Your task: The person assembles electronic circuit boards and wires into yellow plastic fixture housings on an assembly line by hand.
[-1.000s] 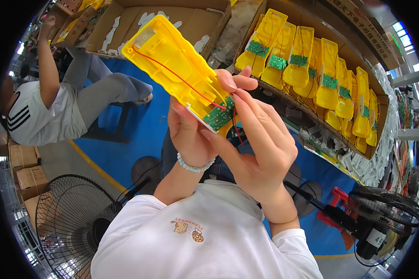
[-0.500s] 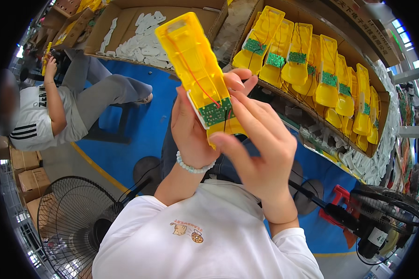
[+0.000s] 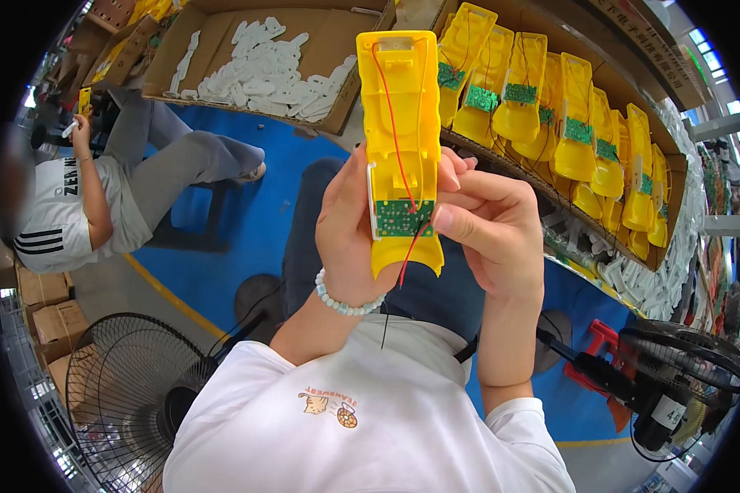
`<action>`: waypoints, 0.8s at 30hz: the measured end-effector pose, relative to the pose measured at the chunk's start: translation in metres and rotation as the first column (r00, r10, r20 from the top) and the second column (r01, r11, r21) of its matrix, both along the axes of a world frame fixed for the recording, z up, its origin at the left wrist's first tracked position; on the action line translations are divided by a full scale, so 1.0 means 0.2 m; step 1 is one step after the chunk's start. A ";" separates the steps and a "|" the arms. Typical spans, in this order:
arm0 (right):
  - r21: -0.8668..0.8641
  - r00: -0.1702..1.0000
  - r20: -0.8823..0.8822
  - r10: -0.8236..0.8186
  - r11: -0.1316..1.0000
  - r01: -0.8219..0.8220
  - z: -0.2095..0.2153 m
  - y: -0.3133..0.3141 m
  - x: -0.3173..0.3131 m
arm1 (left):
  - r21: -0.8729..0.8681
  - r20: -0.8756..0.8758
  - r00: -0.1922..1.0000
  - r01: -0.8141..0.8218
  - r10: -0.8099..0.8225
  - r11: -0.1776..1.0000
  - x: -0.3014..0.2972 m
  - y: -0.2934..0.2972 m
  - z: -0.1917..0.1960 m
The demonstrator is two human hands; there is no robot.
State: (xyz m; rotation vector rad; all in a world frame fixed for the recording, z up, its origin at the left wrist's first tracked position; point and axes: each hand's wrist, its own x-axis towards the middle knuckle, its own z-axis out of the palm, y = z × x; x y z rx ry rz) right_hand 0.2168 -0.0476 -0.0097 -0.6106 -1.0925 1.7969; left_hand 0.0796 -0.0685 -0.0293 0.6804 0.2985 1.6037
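A long yellow plastic shell [image 3: 399, 123] stands upright in front of me, held by both hands. My left hand [image 3: 345, 230] grips its lower left side, a bead bracelet on the wrist. My right hand [image 3: 489, 226] holds the lower right side, thumb pressing beside the small green circuit board [image 3: 401, 218] seated in the shell. A red wire [image 3: 393, 131] runs up inside the shell from the board and another red and black lead hangs below it.
A cardboard tray [image 3: 674, 164] at the upper right holds several yellow shells with green boards. A box of white plastic parts [image 3: 263, 70] lies at the top. A seated person [image 3: 82, 197] is at left. Fans stand at lower left [image 3: 123, 394] and lower right [image 3: 674, 378].
The yellow shell has swung from tilted up-left to upright, and my hands have shifted with it. The seated person at left lowered the raised arm.
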 end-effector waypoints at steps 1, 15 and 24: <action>-0.010 1.000 0.001 -0.012 1.000 0.012 0.00 0.00 0.00 | 0.005 0.017 1.000 0.005 -0.005 1.000 0.00 0.00 0.00; -0.024 0.998 -0.034 -0.044 0.999 0.043 -0.01 -0.03 0.03 | -0.055 -0.017 0.996 0.083 -0.084 0.995 0.01 -0.04 0.01; -0.068 0.996 -0.041 -0.079 0.995 0.077 -0.02 -0.05 0.01 | -0.011 0.064 0.996 0.058 -0.057 0.998 0.03 -0.04 0.00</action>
